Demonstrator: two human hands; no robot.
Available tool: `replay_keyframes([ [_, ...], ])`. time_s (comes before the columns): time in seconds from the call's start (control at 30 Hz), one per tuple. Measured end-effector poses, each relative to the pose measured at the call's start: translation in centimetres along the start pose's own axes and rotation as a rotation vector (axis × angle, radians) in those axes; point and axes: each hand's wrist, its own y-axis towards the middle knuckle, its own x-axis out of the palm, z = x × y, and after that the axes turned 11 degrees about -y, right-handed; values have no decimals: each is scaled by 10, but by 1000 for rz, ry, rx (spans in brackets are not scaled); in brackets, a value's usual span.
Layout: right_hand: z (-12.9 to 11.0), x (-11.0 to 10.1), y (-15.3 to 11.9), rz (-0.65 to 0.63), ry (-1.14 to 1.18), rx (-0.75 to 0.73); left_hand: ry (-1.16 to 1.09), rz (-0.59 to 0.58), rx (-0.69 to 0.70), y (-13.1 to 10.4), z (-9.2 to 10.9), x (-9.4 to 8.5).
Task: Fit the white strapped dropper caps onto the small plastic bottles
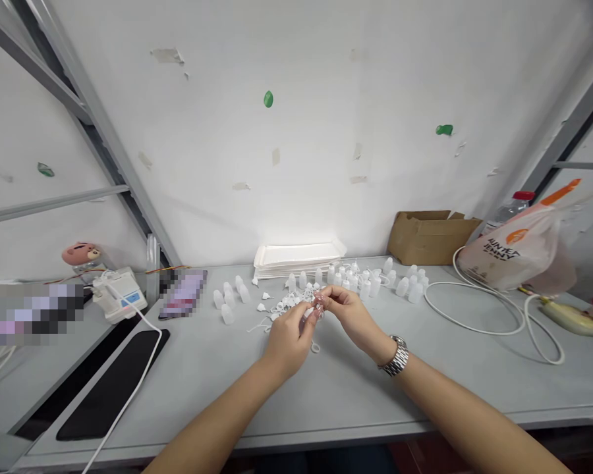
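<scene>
Both hands meet above the middle of the grey table (356,388). My left hand (290,334) is closed, its fingertips pinched around a small whitish piece that they mostly cover. My right hand (344,311), with a metal watch at the wrist, pinches at the same spot, and its fingertips touch those of the left. A white ring (315,347) shows just below the fingers. Behind the hands lies a heap of small white caps with looped straps (289,301). Several translucent small bottles (374,284) stand to the right of the heap, and more bottles (228,299) to the left.
White stacked trays (300,258) sit against the wall. An open cardboard box (432,240), a plastic bag (511,253) and a coiled white cable (474,329) occupy the right. On the left are a phone (184,293), a power strip (118,294) and a black mat (113,385).
</scene>
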Motion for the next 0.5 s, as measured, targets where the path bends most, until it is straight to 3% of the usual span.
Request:
replay_keyframes([
  [0.5,-2,-11,3,-19,-323,-52,164,-69,35,2,-3,-4],
])
